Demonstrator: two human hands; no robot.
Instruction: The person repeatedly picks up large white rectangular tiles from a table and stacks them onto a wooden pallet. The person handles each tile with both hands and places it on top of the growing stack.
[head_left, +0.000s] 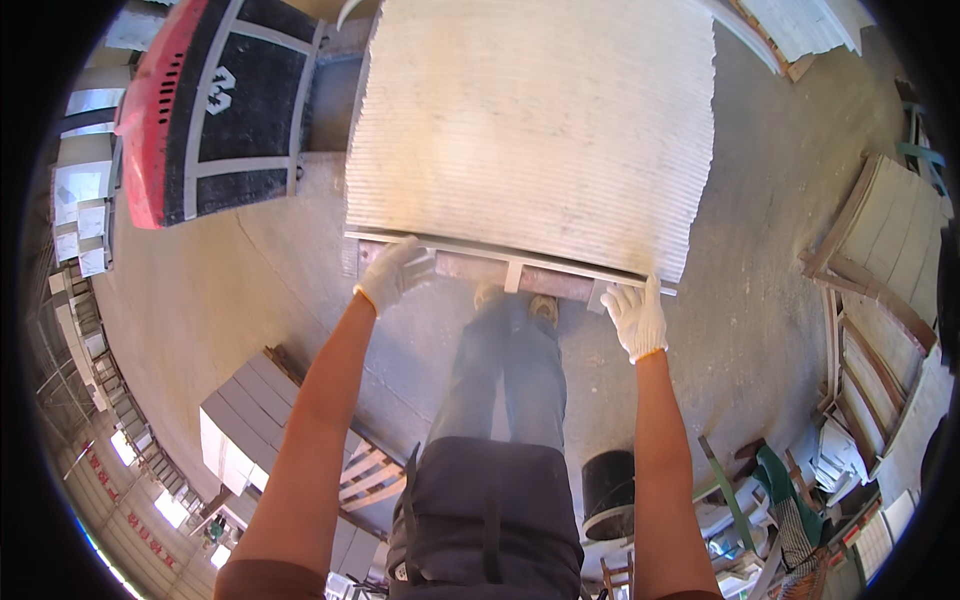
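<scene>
A wide, pale, finely ridged block [530, 120] with uneven sides, perhaps many thin boards packed together, fills the top middle. Along its near side runs a thin metal bar [514, 272] with reddish-brown pieces below it. My left hand [395, 275], in a white knit glove, is at the bar's left part, fingers stretched out and slightly blurred. My right hand [638, 318], gloved alike, is by the bar's right end, its fingers apart and pointing at the edge. Neither hand shows anything gripped; whether the fingertips touch the bar is hard to tell.
A red and black machine [215, 110] stands at the upper left. Stacked grey boards [255, 405] lie behind my left arm, near a wooden pallet [372, 474]. A black bucket [608, 490] is beside my right arm. More stacked panels [885, 215] stand at the right.
</scene>
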